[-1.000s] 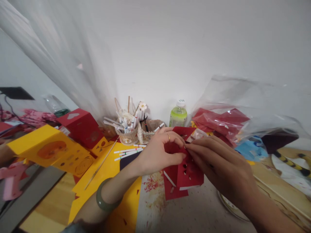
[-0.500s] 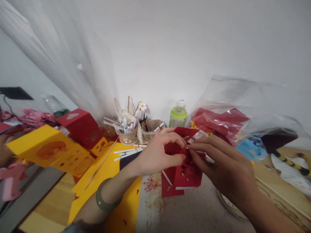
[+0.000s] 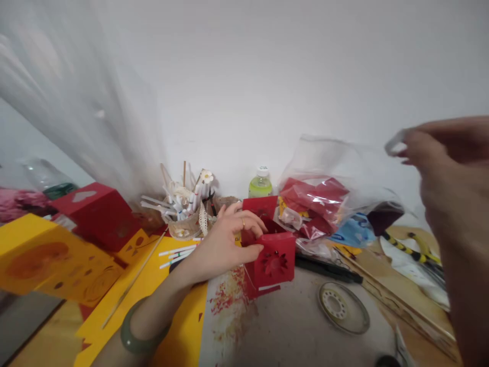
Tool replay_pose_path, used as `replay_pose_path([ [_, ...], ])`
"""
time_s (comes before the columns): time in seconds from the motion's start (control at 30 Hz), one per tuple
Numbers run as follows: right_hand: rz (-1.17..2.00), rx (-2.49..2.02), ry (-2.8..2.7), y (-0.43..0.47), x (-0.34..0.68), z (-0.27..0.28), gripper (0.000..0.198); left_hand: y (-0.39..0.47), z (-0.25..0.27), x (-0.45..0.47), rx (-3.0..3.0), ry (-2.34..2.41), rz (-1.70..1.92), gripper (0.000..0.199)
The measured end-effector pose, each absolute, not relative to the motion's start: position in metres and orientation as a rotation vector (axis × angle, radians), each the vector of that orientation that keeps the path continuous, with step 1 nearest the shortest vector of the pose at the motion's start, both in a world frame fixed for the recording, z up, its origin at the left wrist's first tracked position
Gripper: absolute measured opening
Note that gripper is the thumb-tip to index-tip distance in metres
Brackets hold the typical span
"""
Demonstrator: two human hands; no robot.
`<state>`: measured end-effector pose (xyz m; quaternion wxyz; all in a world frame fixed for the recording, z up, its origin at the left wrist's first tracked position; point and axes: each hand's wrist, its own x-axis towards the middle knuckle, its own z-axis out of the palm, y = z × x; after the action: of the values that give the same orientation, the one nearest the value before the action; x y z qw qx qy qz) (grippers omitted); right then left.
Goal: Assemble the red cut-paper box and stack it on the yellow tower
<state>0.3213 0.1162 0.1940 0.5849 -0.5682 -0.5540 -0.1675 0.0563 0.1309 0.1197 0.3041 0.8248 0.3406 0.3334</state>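
A red card box (image 3: 280,242) with a flower-shaped cut-out in its front stands on the grey work surface, its back flap raised. My left hand (image 3: 223,242), wearing a ring and a green bangle, pinches the box's upper left edge between thumb and fingers. Up at the right, well apart from the box, is my right hand (image 3: 443,163). Its fingertips are closed on a small pale strip (image 3: 395,141), blurred and curled.
Markers in a basket (image 3: 185,229) and a green-labelled bottle (image 3: 260,186) stand by the wall. A plastic bag (image 3: 317,199) holds red pieces. A tape roll (image 3: 325,300) lies right of the box. Yellow card boxes (image 3: 42,255) and a thin stick (image 3: 133,280) are left.
My right hand has left the red box and moved up and right with the pale strip. My left hand stays on the box. The view has turned slightly right.
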Motion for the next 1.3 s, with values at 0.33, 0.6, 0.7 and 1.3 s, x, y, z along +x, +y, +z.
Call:
replay_pose_path([
  [0.33,-0.344,-1.714,-1.699,0.152,0.364,0.208,0.007,0.135,0.122,0.05,2.212,0.677,0.928,0.009],
  [0.6,0.006,-0.962,-2.173,0.088,0.302,0.178,0.023,0.151,0.119,0.037,2.07,0.271,0.908,0.011],
  [0.7,0.064,-0.86,-2.414,0.082,0.287,0.162,0.045,0.159,0.115,0.034,2.028,0.123,0.882,0.013],
  [1.3,0.231,-1.015,-2.239,0.094,0.26,0.137,0.013,0.124,0.129,0.054,2.589,0.638,0.867,0.022],
])
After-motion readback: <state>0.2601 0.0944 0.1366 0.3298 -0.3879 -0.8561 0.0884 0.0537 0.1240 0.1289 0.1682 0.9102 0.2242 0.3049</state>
